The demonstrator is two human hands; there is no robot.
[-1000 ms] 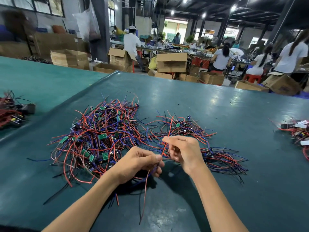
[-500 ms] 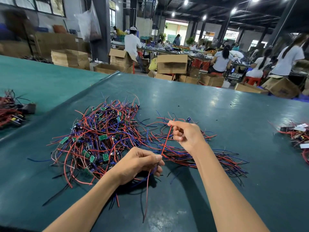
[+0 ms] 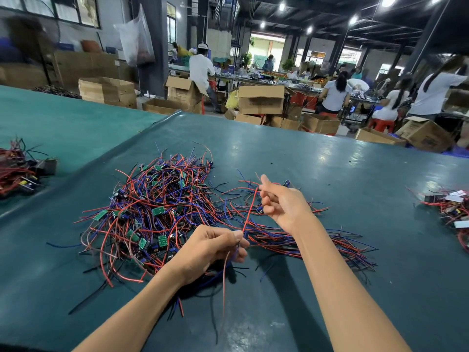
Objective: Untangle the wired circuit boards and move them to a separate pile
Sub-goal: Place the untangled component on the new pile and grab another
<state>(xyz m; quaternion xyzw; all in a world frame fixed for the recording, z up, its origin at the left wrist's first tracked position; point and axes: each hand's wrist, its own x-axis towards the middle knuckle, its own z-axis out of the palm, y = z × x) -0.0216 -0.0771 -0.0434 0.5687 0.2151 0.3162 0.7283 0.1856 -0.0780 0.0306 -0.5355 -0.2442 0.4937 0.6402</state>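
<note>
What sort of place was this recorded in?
Likely a factory assembly floor: a long green-covered worktable holding a heap of wired circuit boards, stacked cardboard cartons beyond it, and other workers seated at benches behind.

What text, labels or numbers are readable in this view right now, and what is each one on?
No text here is readable.
Cardboard box: dark print on its front, too blurred to read.
Green circuit boards: white markings, too small to read.
White labels in the right-hand pile: blurred, unreadable.
</note>
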